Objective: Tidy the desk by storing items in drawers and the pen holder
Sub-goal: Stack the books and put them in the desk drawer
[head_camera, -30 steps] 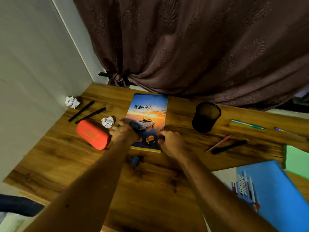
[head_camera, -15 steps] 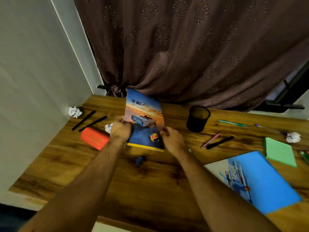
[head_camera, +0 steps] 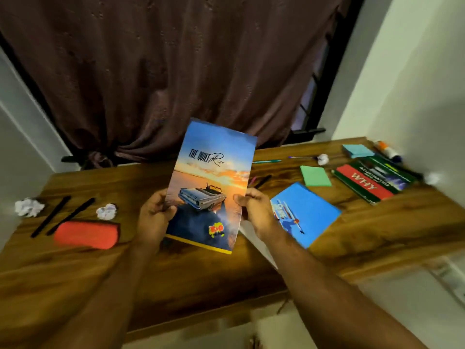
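Where the wooden desk (head_camera: 191,278) meets the wall at far left, I see a crumpled paper ball (head_camera: 29,207), then two black pens (head_camera: 60,215) lying side by side at a slant, a second paper wad (head_camera: 107,211) just past their upper ends, and an orange-red pencil case (head_camera: 86,234) lying flat near the lower ends of the pens. My left hand (head_camera: 154,217) has its fingers curled shut on the left edge of the notebook (head_camera: 214,182), thumb on the cover, and my right hand (head_camera: 254,210) pinches the right edge the same way. I hold the notebook lifted off the desk and tilted up toward the camera, its sunset-and-car cover reading "The Quiet Ride", in front of the brown curtain (head_camera: 176,71). Right of it a blue book (head_camera: 308,214) lies flat on the desk, with a green sticky pad (head_camera: 315,176) beyond it and a teal pen (head_camera: 266,161) further back. Near the back right corner I make out another small paper ball (head_camera: 322,159), a blue sticky pad (head_camera: 358,150) and a glue stick (head_camera: 386,149). A red and green book (head_camera: 372,181) marked "WHY" lies at far right, blurred.
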